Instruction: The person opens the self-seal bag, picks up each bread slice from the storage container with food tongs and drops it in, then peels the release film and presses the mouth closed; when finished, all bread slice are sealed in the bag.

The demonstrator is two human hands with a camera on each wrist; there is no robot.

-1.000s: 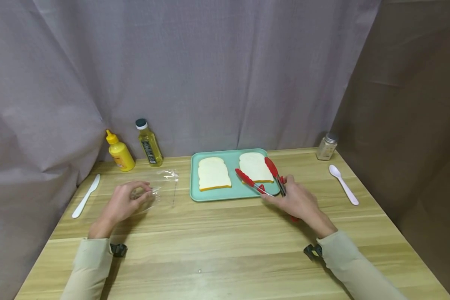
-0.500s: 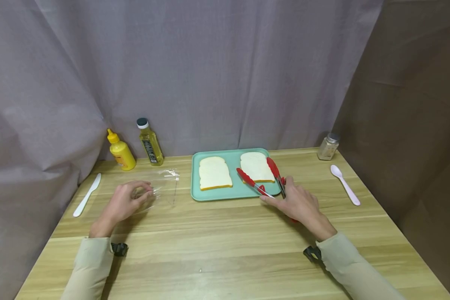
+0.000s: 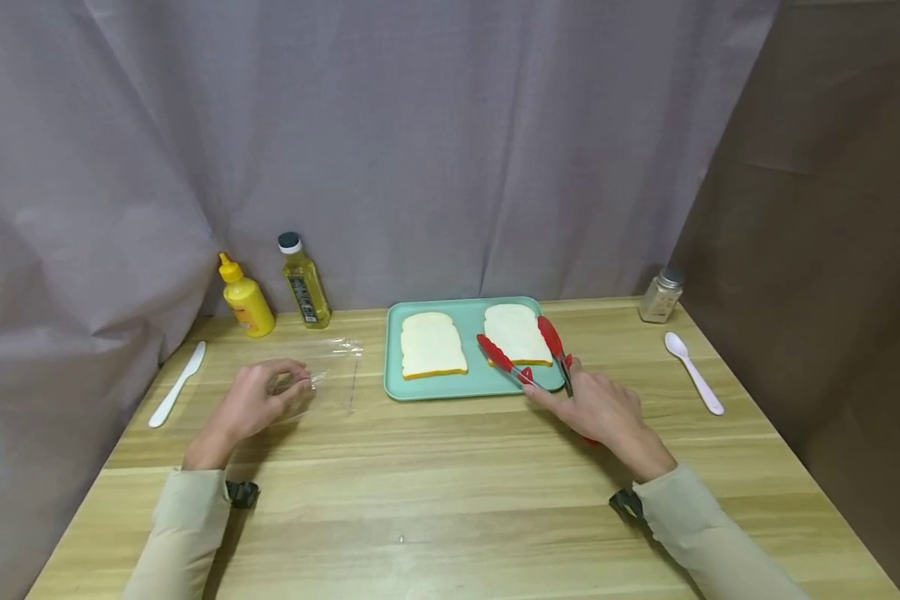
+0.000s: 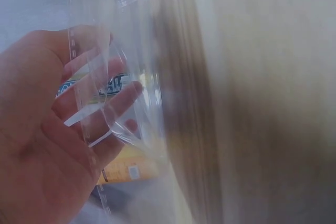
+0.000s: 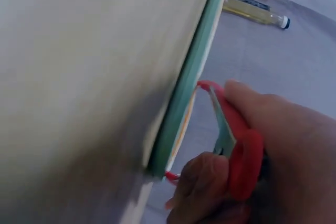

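Tongs (image 3: 528,358) in right hand (image 3: 607,410) — splayed

A staged food-prep booth, not a real kitchen: grey curtain (image 3: 420,142) hangs behind a wooden table (image 3: 450,500), brown board (image 3: 832,208) closes the right side, sauce bottles (image 3: 247,296) line the back.

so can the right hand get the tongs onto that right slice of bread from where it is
Probably yes. The right hand grips the red tongs, whose open arms already straddle the right slice on the green tray; nothing lies between them.
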